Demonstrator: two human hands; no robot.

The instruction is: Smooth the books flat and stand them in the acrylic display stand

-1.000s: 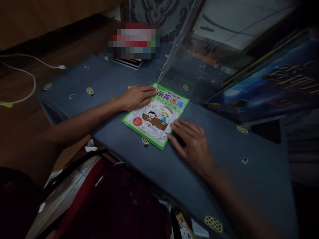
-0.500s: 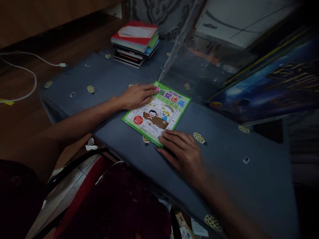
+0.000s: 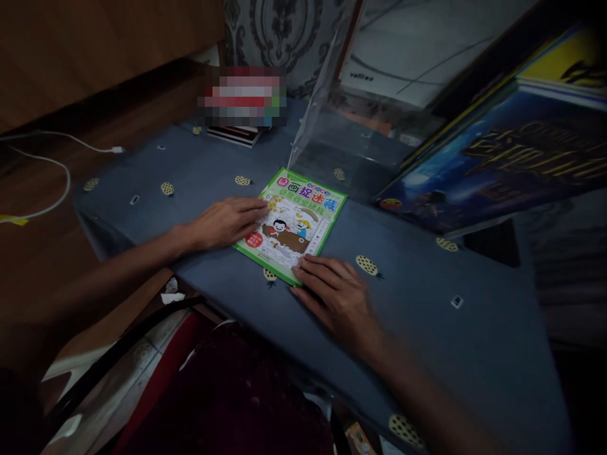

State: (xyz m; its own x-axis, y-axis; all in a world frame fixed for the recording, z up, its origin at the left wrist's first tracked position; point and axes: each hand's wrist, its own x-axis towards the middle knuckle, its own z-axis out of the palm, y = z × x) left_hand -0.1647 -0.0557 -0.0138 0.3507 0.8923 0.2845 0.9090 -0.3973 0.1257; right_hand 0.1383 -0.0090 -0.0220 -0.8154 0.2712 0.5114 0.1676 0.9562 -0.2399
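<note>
A thin green-bordered children's colouring book (image 3: 294,221) lies flat on the blue-grey patterned cloth (image 3: 427,316) that covers the table. My left hand (image 3: 227,221) rests palm down on the book's left edge, fingers stretched out flat. My right hand (image 3: 334,297) lies flat at the book's near corner, with its fingertips on the cover and the fingers spread. Neither hand holds anything.
A stack of books (image 3: 241,107) stands at the far side of the table. A clear plastic sleeve (image 3: 332,126) and a large dark blue box (image 3: 497,164) lean at the right. A white cable (image 3: 52,170) lies on the wooden floor at the left.
My left hand slid from the book's top-left corner down along its left edge. My right hand moved left, from the book's right edge to its near corner. The camera view tilted a little.
</note>
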